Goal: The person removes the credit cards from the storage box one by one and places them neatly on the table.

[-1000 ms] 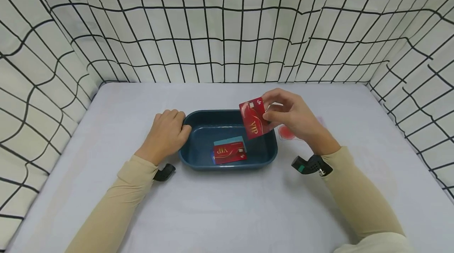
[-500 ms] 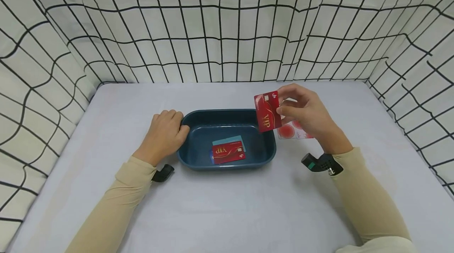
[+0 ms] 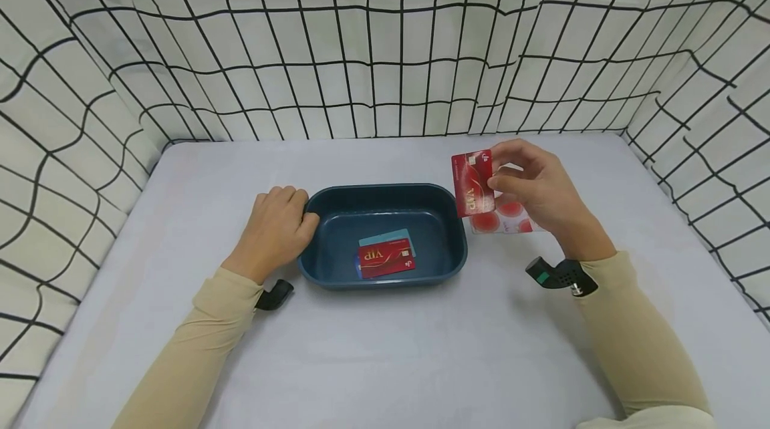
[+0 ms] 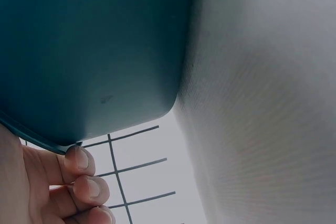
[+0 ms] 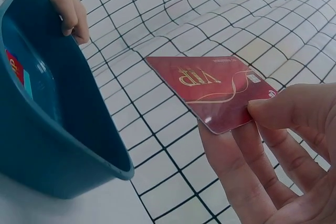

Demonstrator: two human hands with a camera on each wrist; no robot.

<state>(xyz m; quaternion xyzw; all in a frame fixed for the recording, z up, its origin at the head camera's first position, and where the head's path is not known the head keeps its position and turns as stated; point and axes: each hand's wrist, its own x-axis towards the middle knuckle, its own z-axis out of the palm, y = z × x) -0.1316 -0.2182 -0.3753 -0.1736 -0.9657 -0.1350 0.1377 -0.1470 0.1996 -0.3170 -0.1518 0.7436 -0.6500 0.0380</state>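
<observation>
A dark teal plastic basin [image 3: 385,283] stands mid-table. At its left end my left hand [image 3: 278,232] grips the rim, and the left wrist view shows curled fingertips [image 4: 84,161] at the lip. My right hand [image 3: 538,192] pinches a red VIP card [image 3: 472,183] between thumb and fingers, held up just off the basin's right end. The card's printed face shows in the right wrist view, with the thumb on its edge. Inside the basin another red VIP card [image 3: 387,259] lies over a light blue card [image 3: 402,235], part of which is hidden.
A flat pinkish card with red round shapes [image 3: 510,217] lies on the white table [image 3: 385,355] right of the basin, partly under the right hand. White walls with a black grid [image 3: 385,41] enclose the back and sides.
My right hand has carried the red card rightward, from over the basin to beyond its right end, exposing more of the basin. The left hand keeps its hold on the rim.
</observation>
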